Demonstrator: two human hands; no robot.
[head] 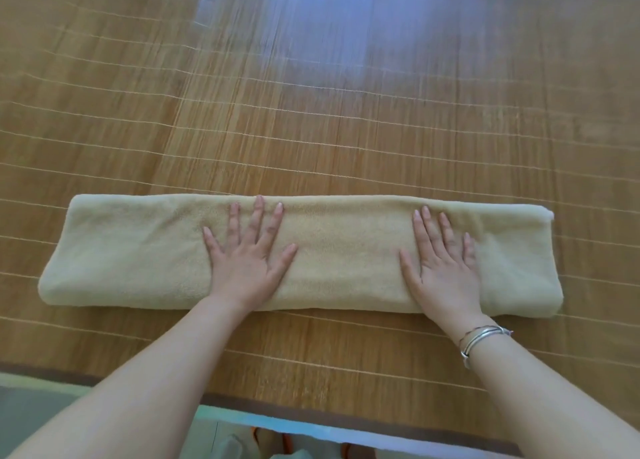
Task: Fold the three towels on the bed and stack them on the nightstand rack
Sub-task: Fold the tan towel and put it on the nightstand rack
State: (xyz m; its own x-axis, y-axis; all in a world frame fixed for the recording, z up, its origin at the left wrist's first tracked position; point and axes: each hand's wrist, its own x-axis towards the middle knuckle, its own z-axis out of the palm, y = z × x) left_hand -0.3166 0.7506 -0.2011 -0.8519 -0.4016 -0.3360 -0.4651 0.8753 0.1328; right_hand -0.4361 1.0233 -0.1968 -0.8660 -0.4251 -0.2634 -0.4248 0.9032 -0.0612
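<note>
**Pressing the long fold flat**

The towel (311,251), a beige one, lies across the near part of the bed mat (311,112) as a long, narrow band, already folded lengthwise, its ends reaching far left and far right. Its thick, rounded edges suggest several layers, so it likely needs flattening before the next fold.

Both hands rest palm-down on top of it. The left hand (247,254) sits a little left of the middle with fingers straight and spread wide; the right hand (441,258) lies toward the right end, fingers straight and closer together, thumb out. Neither grips anything. Placed apart like this, they seem to be smoothing the band and holding its layers in line.

A pair of bangles (483,337) circles the right wrist.

No other towels and no rack show here, so this appears to be mid-fold, with the crosswise folds and the stacking still ahead.
</note>
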